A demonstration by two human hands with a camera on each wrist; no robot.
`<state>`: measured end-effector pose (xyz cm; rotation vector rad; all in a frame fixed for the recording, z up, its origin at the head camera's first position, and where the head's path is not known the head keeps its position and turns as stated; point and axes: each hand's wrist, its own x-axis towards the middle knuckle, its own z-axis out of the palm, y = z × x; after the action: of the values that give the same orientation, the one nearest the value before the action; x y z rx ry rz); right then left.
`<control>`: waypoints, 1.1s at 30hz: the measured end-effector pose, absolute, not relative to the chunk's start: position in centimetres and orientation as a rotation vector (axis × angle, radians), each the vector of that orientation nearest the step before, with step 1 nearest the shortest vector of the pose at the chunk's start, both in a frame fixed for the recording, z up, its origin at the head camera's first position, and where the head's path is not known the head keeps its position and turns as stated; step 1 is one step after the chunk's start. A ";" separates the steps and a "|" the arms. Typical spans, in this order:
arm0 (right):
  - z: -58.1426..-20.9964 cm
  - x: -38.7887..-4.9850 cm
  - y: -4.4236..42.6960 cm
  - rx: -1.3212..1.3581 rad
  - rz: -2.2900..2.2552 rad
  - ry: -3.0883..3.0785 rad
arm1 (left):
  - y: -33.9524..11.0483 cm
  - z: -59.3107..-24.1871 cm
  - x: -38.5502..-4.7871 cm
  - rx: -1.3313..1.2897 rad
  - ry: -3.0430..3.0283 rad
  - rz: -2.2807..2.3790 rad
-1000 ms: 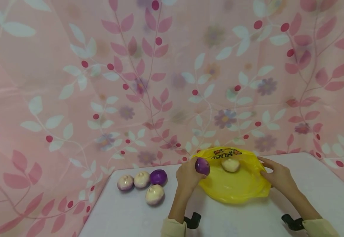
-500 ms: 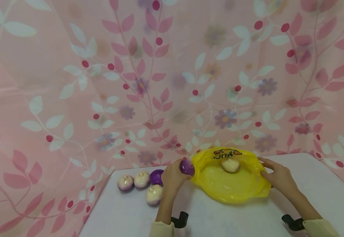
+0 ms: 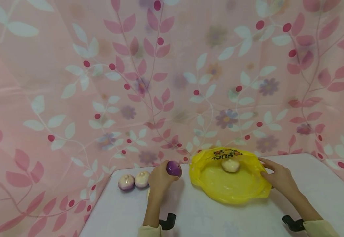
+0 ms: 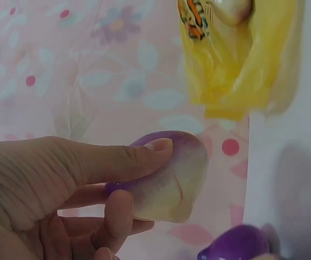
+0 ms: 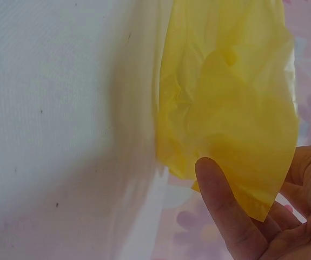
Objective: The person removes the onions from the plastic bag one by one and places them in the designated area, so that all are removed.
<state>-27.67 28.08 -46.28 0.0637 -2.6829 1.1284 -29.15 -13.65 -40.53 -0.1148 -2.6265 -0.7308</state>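
Observation:
My left hand (image 3: pixel 159 178) grips a purple-and-cream turnip (image 3: pixel 175 169) above the table, with the thumb across its purple side in the left wrist view (image 4: pixel 182 168). Between my right thumb and fingers the rim of a yellow plastic bag (image 3: pixel 228 189) is pinched; that right hand (image 3: pixel 280 176) stays at the bag's right side. The bag's mouth faces me, and one pale turnip (image 3: pixel 230 165) lies inside. Left of my left hand sit two more turnips (image 3: pixel 126 182). The hand mostly hides another pale one, and a purple turnip (image 4: pixel 239 244) shows low in the left wrist view.
All this stands on a white-covered table (image 3: pixel 207 220). Behind it hangs a pink floral cloth (image 3: pixel 172 82), close to the table's back edge. Each wrist carries a black mount (image 3: pixel 292 223).
My left hand has moved left, away from the bag's mouth, with the turnip still in its grip, and now covers some of the loose turnips. My right hand and the bag have stayed put.

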 end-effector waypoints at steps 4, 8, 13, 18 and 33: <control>-46.3 -27.7 28.1 0.051 1.133 -2.687 | -15.3 -40.5 -29.2 -0.116 -2.635 -0.728; -46.3 -27.6 28.1 0.045 1.124 -2.692 | -16.9 -40.2 -29.2 -0.122 -2.628 -0.763; -46.2 -27.6 28.1 0.045 1.137 -2.694 | -19.0 -39.8 -29.2 -0.067 -2.659 -0.783; -46.3 -27.6 28.2 0.057 1.115 -2.684 | -21.6 -39.7 -28.9 -0.002 -2.704 -0.756; -46.3 -27.9 27.7 0.093 1.108 -2.686 | -26.8 -41.1 -27.6 0.071 -2.773 -0.940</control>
<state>-27.94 27.72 -46.31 0.0932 -2.6861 1.1080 -27.58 -26.81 -41.14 0.0713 -2.7733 -0.9403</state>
